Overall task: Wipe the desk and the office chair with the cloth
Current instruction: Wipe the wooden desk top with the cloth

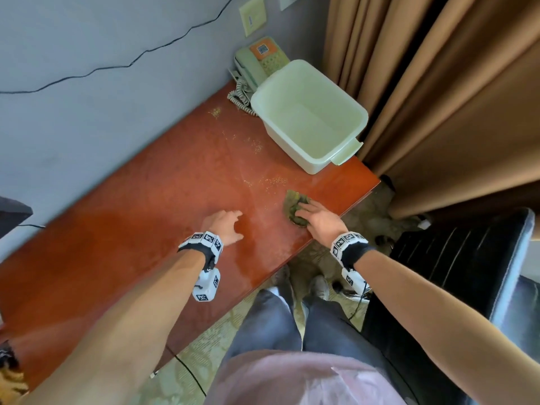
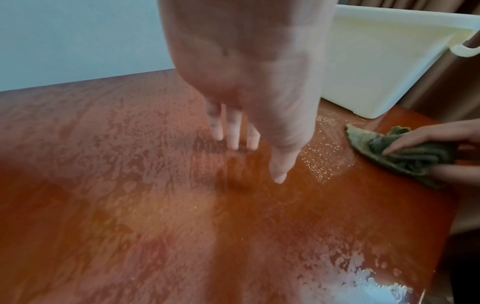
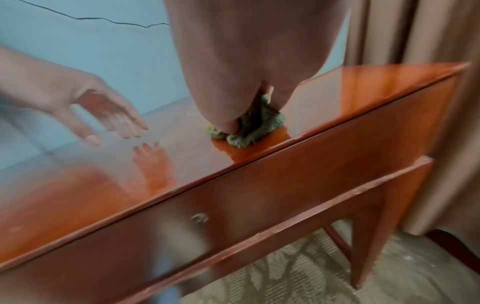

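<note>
Gripping the bunched cloth (image 1: 293, 205), my right hand (image 1: 318, 219) presses it on the desk (image 1: 163, 200) near the front edge. Beside it my left hand (image 1: 226, 226) hovers, fingers spread, holding nothing.

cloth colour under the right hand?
Olive-green, crumpled terry cloth; the left wrist view shows it best.

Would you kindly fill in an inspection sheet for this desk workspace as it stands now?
Surface: red desk, glossy, wet streaks, pale crumbs scattered.
Job's things: green cloth bunched near front edge; black office chair at right.
Clutter: pale plastic tub, telephone.
Hands: right hand grips cloth; left hand open, just above the desk.
Cables: black cable on wall; coiled phone cord.
Surroundings: brown curtains, patterned carpet.
</note>
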The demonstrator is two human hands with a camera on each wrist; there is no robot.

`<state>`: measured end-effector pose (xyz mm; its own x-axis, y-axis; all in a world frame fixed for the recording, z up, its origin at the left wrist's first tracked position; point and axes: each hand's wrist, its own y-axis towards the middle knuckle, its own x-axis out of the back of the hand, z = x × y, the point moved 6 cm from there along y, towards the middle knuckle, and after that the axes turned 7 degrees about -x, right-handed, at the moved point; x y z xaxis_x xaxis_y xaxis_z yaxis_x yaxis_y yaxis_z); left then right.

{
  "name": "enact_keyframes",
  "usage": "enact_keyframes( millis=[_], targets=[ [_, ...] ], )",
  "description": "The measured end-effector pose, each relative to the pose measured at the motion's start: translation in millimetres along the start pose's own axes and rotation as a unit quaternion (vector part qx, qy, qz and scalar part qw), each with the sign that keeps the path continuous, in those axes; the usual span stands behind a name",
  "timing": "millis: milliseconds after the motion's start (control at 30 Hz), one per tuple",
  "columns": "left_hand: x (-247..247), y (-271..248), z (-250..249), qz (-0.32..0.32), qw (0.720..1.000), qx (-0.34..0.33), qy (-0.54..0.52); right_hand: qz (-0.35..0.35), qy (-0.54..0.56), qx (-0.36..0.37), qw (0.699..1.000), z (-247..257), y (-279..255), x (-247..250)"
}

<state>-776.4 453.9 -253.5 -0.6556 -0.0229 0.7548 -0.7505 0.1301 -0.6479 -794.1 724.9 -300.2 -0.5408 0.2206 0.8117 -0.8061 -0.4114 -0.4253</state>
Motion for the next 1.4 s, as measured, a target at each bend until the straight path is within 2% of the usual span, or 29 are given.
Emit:
enact_keyframes(
  millis=[67,167,267,433,567,667,733,933,1033,1100,1200,1400],
  targets=[
    [1,2,7,-0.009,1.000,0.019,-0.006,-0.062,0.030,-0.055,0.996,-26,5,25],
    [-8,6,19,0.006,0.998,0.055,-0.018,-0.176,0.082,-0.162,0.967,-82,21,72],
    [-23,10,30,0.033,0.998,0.049,-0.008,-0.212,0.121,-0.215,0.946,-117,37,102],
    [-39,14,41,0.030,0.999,0.018,0.007,-0.201,0.093,-0.251,0.942,-109,52,108],
    [-34,14,43,0.034,0.999,0.003,0.014,-0.139,0.068,-0.243,0.958,-70,42,89],
    [-33,13,43,0.036,0.999,0.001,0.010,-0.136,0.079,-0.163,0.974,-25,21,72],
    [-33,12,43,0.037,0.999,-0.001,0.010,-0.121,0.055,-0.105,0.986,3,14,44],
    [-32,11,44,0.030,0.999,-0.019,0.013,0.042,-0.035,0.013,0.998,78,3,-40],
    [-32,10,47,0.027,0.999,-0.025,0.011,0.064,-0.058,0.034,0.996,83,2,-53],
    [-32,10,48,0.026,0.999,-0.028,0.011,0.025,-0.044,0.000,0.999,70,5,-45],
    [-32,11,49,0.024,0.999,-0.036,0.005,-0.072,0.022,-0.103,0.992,43,16,-17],
    [-37,9,52,-0.003,0.999,-0.042,-0.006,-0.106,0.084,-0.204,0.970,38,56,7]
  ],
)
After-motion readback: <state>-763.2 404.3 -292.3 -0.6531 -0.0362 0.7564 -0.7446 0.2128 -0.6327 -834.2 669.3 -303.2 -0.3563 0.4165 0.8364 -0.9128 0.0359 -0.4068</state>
